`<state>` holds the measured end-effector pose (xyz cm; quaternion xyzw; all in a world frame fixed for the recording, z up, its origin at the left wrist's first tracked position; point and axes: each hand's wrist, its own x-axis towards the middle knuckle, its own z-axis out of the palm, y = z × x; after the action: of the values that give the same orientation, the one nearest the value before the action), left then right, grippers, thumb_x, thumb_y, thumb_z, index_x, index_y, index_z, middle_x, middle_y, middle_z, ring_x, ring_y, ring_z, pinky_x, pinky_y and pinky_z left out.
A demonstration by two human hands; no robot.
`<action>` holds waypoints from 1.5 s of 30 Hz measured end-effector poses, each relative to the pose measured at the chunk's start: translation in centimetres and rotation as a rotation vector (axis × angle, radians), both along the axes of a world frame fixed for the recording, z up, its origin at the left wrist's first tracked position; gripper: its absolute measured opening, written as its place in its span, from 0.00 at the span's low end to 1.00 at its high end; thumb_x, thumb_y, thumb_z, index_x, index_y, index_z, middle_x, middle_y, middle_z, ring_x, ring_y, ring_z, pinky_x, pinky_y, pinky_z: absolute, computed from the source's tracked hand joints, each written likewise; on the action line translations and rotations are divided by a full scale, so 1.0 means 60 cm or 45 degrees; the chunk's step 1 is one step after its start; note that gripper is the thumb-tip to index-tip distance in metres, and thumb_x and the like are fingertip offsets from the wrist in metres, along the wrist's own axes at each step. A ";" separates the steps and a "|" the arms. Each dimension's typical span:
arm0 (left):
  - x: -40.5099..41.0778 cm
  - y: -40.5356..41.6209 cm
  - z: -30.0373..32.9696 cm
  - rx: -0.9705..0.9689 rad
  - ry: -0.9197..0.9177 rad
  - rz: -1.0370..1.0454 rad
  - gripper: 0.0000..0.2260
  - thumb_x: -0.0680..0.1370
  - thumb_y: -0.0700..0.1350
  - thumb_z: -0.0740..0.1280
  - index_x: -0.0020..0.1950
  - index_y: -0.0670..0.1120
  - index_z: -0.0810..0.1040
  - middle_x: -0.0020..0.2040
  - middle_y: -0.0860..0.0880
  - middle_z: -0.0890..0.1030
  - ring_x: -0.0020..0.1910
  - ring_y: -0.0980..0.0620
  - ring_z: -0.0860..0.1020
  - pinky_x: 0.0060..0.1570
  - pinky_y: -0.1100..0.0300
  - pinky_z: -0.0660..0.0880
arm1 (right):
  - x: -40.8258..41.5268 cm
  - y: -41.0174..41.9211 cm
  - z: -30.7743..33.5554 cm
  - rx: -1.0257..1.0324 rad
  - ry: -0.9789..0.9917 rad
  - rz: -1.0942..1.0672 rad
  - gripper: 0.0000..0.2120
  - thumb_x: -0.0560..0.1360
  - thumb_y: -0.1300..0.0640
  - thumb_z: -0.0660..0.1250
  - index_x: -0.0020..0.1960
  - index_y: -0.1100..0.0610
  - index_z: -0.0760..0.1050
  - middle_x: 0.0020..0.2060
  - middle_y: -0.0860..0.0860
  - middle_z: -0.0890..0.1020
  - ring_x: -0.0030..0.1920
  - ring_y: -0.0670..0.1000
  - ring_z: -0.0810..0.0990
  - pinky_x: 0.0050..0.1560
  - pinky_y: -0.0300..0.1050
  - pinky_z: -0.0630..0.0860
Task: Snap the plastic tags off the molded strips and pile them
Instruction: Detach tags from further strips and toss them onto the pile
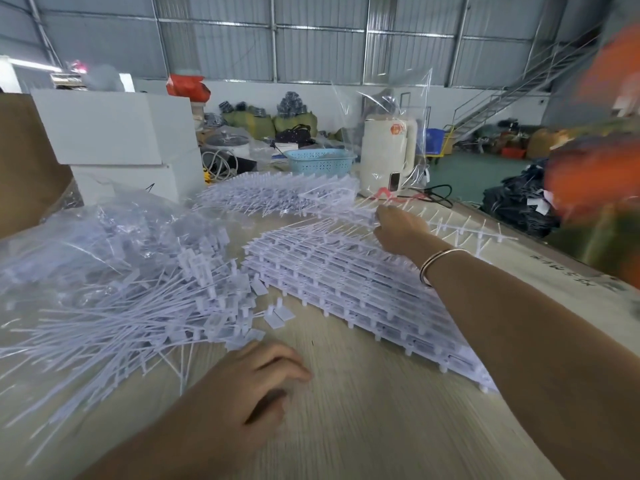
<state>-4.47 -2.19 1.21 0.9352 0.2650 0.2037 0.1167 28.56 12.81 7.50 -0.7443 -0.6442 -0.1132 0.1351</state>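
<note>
An orange shape at the right edge was too blurred to identify. The right hand covered its own fingertips, so its grip on the strip could not be judged. The tag pile ran off the tabletop's left edge.

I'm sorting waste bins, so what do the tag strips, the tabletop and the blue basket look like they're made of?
Tag strips: pale, slightly translucent molded plastic with thin flexible tails.
Tabletop: light matte wood-grain surface, possibly laminate; the streaked grain pattern shows.
Blue basket: molded plastic, judging by its perforated lattice wall.
</note>
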 end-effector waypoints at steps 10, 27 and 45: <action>0.124 0.041 0.127 0.007 -0.301 0.013 0.10 0.77 0.50 0.58 0.52 0.58 0.78 0.49 0.62 0.76 0.47 0.62 0.76 0.45 0.67 0.71 | -0.020 -0.018 0.015 -0.224 -0.176 -0.077 0.10 0.78 0.60 0.57 0.55 0.59 0.75 0.53 0.56 0.79 0.54 0.58 0.78 0.53 0.51 0.75; 0.320 0.247 0.091 -0.043 0.761 0.260 0.20 0.82 0.59 0.45 0.73 0.62 0.59 0.75 0.51 0.61 0.72 0.43 0.60 0.70 0.39 0.49 | 0.029 -0.017 0.046 0.024 -0.009 0.151 0.14 0.82 0.54 0.53 0.49 0.59 0.75 0.47 0.58 0.76 0.49 0.58 0.76 0.49 0.49 0.72; 0.191 0.120 0.103 -1.784 -1.134 0.490 0.09 0.82 0.43 0.59 0.49 0.37 0.72 0.36 0.41 0.82 0.30 0.49 0.83 0.27 0.59 0.79 | -0.127 -0.163 0.089 -0.046 -0.151 0.132 0.14 0.81 0.58 0.50 0.55 0.60 0.73 0.47 0.57 0.76 0.50 0.58 0.78 0.46 0.50 0.73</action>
<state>7.00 5.00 7.37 0.4183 0.4137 0.3579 0.7251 20.95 3.00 12.87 -0.7043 -0.6905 -0.1384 0.0889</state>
